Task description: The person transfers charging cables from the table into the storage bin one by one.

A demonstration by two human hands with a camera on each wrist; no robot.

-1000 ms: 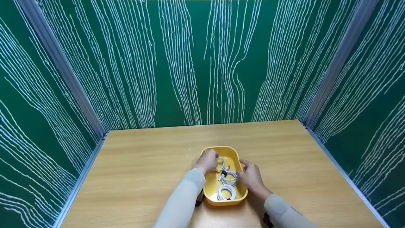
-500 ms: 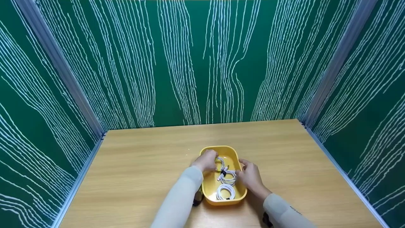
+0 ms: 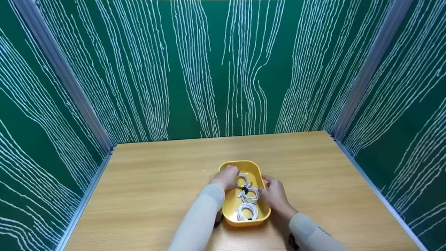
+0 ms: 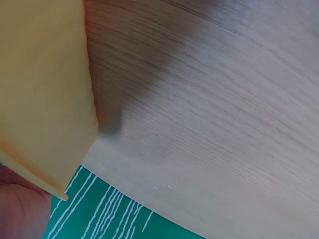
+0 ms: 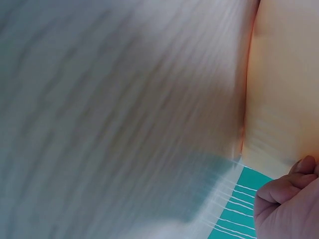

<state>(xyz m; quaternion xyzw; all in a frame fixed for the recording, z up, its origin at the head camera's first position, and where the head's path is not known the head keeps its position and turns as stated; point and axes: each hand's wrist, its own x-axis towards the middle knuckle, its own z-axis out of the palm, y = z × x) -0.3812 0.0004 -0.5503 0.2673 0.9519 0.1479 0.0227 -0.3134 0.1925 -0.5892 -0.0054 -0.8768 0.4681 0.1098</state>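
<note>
A yellow plastic bin [image 3: 245,223] stands on the table, with three coiled white cables in a row inside. My left hand [image 3: 226,177] reaches over the bin's left rim, its fingers curled at the far cable coil [image 3: 243,179]; the fingertips are hidden. The middle cable coil [image 3: 250,196] has a black tie, and the near cable coil [image 3: 247,211] lies flat at the front end. My right hand [image 3: 277,195] grips the bin's right rim, thumb on the rim. In the right wrist view, curled fingers [image 5: 284,191] show beside the bin's wall [image 5: 284,74].
The wooden table [image 3: 156,188] extends around the bin on all sides. Green walls [image 3: 195,69] with white wavy lines enclose the back and both sides, framed by grey metal posts [image 3: 366,69]. A dark object [image 3: 218,219] shows partly beneath my left forearm.
The head view has shifted slightly. Both hands stay at the bin, and the far cable coil has moved a little at my left fingers.
</note>
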